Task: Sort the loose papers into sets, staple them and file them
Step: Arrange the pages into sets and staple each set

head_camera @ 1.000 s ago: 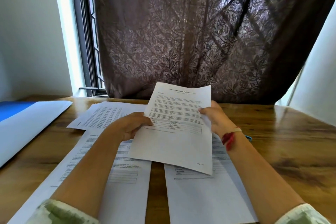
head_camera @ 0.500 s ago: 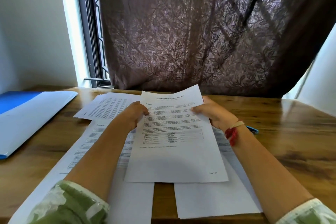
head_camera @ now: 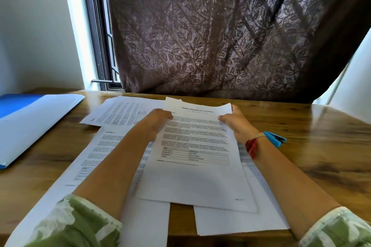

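Observation:
A small set of printed sheets (head_camera: pixel 196 174) with a title and a table lies in the middle of the wooden table (head_camera: pixel 321 146). My left hand (head_camera: pixel 155 121) grips its upper left edge and my right hand (head_camera: pixel 234 121) grips its upper right edge. A second sheet's top corner sticks out behind the front page. Beneath lie more papers: one pile at the left (head_camera: pixel 96 158), one at the right (head_camera: pixel 241 220), and another further back (head_camera: pixel 118 112). A blue stapler (head_camera: pixel 275 139) lies just right of my right wrist.
An open blue folder with a white sheet (head_camera: pixel 30 124) lies at the table's left edge. A dark patterned curtain (head_camera: pixel 220 36) hangs behind the table, with a window frame (head_camera: pixel 98 36) to its left. The table's right part is bare wood.
The held sheets came down from a raised, tilted position to lie flat over the piles on the table. Both hands slid up to the top corners.

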Tool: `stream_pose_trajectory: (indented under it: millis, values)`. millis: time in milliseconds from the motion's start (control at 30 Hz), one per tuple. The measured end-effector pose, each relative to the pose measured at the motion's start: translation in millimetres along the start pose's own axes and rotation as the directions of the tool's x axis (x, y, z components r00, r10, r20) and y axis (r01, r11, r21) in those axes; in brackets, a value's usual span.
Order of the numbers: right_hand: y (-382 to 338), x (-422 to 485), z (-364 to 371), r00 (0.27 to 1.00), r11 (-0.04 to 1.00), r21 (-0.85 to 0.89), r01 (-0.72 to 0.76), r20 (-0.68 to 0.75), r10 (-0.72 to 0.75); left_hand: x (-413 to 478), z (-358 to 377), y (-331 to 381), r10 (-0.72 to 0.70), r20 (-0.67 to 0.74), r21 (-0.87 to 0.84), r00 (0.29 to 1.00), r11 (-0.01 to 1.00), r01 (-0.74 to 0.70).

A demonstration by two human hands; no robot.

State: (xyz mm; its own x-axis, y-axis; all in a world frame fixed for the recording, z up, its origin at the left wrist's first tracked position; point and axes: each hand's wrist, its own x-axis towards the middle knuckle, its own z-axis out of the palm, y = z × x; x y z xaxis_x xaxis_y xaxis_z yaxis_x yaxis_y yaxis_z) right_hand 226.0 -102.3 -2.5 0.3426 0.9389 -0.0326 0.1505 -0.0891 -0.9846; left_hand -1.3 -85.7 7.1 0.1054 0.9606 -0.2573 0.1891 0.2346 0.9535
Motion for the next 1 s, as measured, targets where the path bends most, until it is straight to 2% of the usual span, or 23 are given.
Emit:
stream_pose_trajectory:
  millis: [67,167,300,467,600,667,733,800,833,900,1000]
  values:
    - [-1.8,-1.5,2.6,1.0,1.0,0.017,-0.004,0.006,0.004,-2.3,1.8,2.3,-0.009,-0.071,-0.009,0.997,1.0,0.009]
    - [-2.9,-3.3,4.6,1.0,1.0,-0.013,0.025,-0.007,-0.026,-3.7,6.1,2.5,-0.035,-0.071,-0.021,0.997,0.999,0.034]
    - [-3.7,-4.5,3.9,1.0,1.0,0.022,0.008,0.004,-0.008,0.5,6.8,-0.2,0.066,-0.124,-0.04,0.99,0.997,-0.072]
    - [-2.9,-5.2,7.9,0.999,0.998,-0.063,0.027,0.018,-0.026,-4.4,8.5,1.9,0.063,-0.084,-0.017,0.994,0.998,-0.065]
    - [-5.4,-6.8,1.4,0.999,0.998,-0.045,0.039,0.026,-0.038,-3.7,7.0,1.7,0.075,-0.137,0.024,0.988,0.997,-0.073]
    - [-4.4,-7.1,-1.2,0.996,0.991,-0.103,0.085,-0.016,-0.087,-4.0,8.3,1.9,0.084,-0.139,0.031,0.987,0.996,-0.081]
    - [-4.2,-5.1,-4.8,0.965,0.924,-0.319,0.21,-0.087,-0.249,-6.4,9.8,1.5,0.093,-0.122,0.024,0.988,0.996,-0.091]
    - [-8.2,-5.3,-8.1,0.883,0.78,-0.534,0.326,-0.122,-0.453,-8.8,10.7,-0.1,0.095,-0.106,0.014,0.99,0.995,-0.094]
    - [-11.9,-6.1,-8.0,0.834,0.717,-0.582,0.384,-0.115,-0.54,-9.6,10.3,-0.8,0.096,-0.101,0.006,0.99,0.995,-0.096]
    - [-21.0,-9.8,-2.4,0.768,0.641,-0.585,0.498,-0.047,-0.639,-9.3,10.2,-2.8,0.1,-0.087,0.001,0.991,0.995,-0.1]
    - [-31.9,-14.6,19.5,0.737,0.518,-0.601,0.609,0.187,-0.65,-6.8,11.5,-3.9,0.119,-0.073,0.0,0.99,0.993,-0.12]
